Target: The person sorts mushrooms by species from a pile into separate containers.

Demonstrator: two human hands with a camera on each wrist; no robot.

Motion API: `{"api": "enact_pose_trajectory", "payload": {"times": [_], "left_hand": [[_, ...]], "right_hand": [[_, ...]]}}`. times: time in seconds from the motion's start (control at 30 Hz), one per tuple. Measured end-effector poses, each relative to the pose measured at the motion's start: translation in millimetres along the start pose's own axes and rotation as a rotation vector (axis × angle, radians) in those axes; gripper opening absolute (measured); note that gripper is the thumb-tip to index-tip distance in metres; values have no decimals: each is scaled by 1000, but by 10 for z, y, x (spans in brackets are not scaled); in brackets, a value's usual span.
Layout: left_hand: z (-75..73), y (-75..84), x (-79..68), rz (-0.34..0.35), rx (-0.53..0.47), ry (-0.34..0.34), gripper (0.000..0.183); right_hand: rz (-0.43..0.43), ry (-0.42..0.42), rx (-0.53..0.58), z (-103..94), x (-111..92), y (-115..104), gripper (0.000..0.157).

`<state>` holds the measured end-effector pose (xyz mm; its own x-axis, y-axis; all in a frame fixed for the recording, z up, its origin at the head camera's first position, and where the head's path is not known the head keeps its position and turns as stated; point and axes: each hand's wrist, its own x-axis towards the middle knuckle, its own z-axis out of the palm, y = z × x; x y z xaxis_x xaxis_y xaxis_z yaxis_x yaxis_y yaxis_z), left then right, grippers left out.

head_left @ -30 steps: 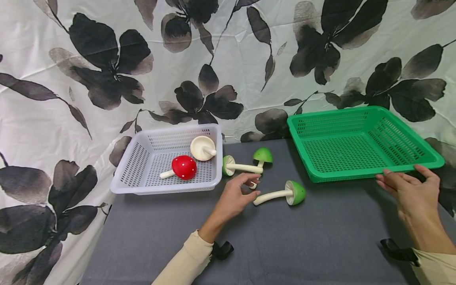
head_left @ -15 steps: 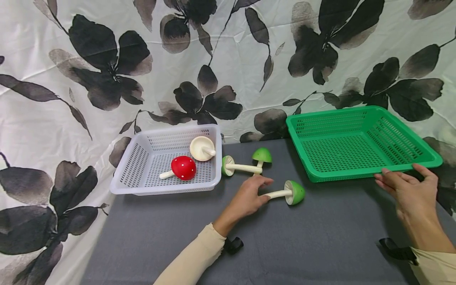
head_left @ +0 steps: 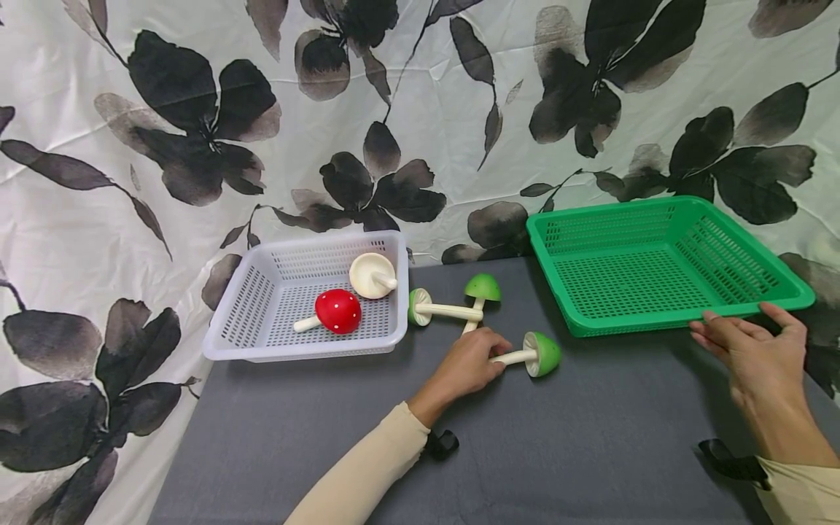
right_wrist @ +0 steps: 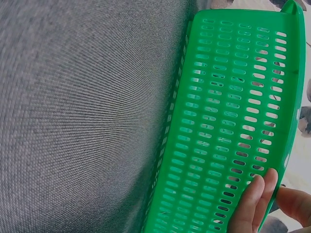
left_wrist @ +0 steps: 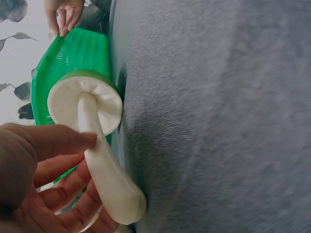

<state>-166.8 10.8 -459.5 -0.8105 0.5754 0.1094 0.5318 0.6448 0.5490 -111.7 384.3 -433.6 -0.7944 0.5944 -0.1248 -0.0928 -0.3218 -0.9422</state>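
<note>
My left hand [head_left: 467,366] pinches the pale stem of a green-capped toy mushroom [head_left: 543,355] lying on the grey table. In the left wrist view, the thumb presses the stem of this mushroom [left_wrist: 114,187] and the other fingers sit behind it. Just beyond that hand lie two more green-capped mushrooms: one on its side [head_left: 446,311], another with its cap [head_left: 483,287] toward the back and its stem partly hidden. My right hand [head_left: 764,357] holds the near right rim of a green basket [head_left: 630,321]. Fingers lie on its outer wall [right_wrist: 209,121], thumb at the rim.
A white basket [head_left: 315,351] stands left, holding a red spotted mushroom [head_left: 338,311] and a cream one [head_left: 371,275]. Behind the grey table [head_left: 558,452] hangs a white floral cloth [head_left: 485,109].
My left hand has moved right onto the stem of the nearest green mushroom and taken hold of it. The right hand stays at the green basket's rim.
</note>
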Motion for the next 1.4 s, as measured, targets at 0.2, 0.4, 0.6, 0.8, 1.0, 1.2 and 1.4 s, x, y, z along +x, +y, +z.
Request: {"api": "enact_pose_trajectory", "payload": {"times": [0.2, 0.4, 0.6, 0.8, 1.0, 1.2, 1.4], "left_hand": [[-43, 32, 65, 4, 8, -70, 27], [-71, 9, 139, -27, -59, -145, 27], [-78, -42, 138, -100, -261, -175, 24], [-82, -80, 107, -151, -398, -171, 23], [-101, -79, 106, -162, -499, -164, 25], [-149, -41, 126, -209, -658, -144, 25], [-242, 19, 158, -250, -788, -139, 26]], "right_hand": [[-2, -2, 5, -3, 3, -5, 95], [4, -2, 9, 10, 15, -13, 93], [0, -10, 2, 15, 13, -15, 91], [-1, -6, -8, 8, 18, -9, 94], [2, -3, -13, -1, 17, -3, 98], [0, -15, -8, -14, -6, -3, 99], [-4, -20, -2, -10, -14, -4, 99]]}}
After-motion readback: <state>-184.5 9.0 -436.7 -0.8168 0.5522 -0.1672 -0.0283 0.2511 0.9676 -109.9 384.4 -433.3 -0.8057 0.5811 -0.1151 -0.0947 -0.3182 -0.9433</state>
